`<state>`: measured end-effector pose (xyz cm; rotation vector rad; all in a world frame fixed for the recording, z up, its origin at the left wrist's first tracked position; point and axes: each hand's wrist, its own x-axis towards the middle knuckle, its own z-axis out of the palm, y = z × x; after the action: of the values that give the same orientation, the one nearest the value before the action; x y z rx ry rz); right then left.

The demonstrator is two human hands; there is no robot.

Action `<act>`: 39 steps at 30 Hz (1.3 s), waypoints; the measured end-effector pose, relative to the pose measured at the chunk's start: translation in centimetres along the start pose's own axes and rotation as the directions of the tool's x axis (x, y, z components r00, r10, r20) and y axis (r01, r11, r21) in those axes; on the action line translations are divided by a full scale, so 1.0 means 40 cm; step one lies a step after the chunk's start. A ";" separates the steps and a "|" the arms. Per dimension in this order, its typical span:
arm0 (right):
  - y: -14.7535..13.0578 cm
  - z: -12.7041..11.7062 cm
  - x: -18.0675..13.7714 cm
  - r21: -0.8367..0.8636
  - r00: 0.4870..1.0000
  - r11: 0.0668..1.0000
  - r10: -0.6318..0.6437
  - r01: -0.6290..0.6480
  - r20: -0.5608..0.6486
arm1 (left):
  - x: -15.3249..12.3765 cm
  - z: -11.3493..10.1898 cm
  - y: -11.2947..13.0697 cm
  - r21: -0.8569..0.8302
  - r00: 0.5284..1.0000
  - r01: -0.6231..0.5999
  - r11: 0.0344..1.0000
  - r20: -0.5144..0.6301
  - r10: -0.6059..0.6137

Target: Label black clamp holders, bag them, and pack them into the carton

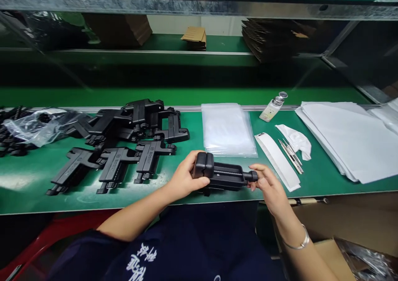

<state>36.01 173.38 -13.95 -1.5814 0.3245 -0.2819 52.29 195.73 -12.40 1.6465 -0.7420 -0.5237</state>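
Observation:
A black plastic clamp-like part point(222, 175) lies crosswise just above the front edge of the green table point(192, 127). My left hand point(185, 178) is closed round its thick left end. My right hand point(267, 186) pinches the thin right end with its fingertips. Several identical black parts point(124, 144) lie in rows and in a pile to the left of my hands. A stack of clear plastic bags point(227, 129) lies just behind the held part.
A small bottle point(273, 106), a white cloth point(297, 140), thin sticks point(290, 150) and a white paper strip point(276, 158) lie right of centre. White sheets point(348, 138) are stacked far right. A bag of black parts point(34, 125) sits far left. Cardboard box point(342, 231) at lower right.

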 end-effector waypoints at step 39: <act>0.011 -0.012 -0.021 -0.291 0.993 0.949 -0.119 0.121 0.024 | 0.006 0.031 0.042 -0.179 0.987 0.163 0.970 0.042 -0.158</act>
<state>35.03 173.23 -14.37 -1.8974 0.2741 -0.3342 51.30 194.54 -10.98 1.5381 -0.5654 -0.7101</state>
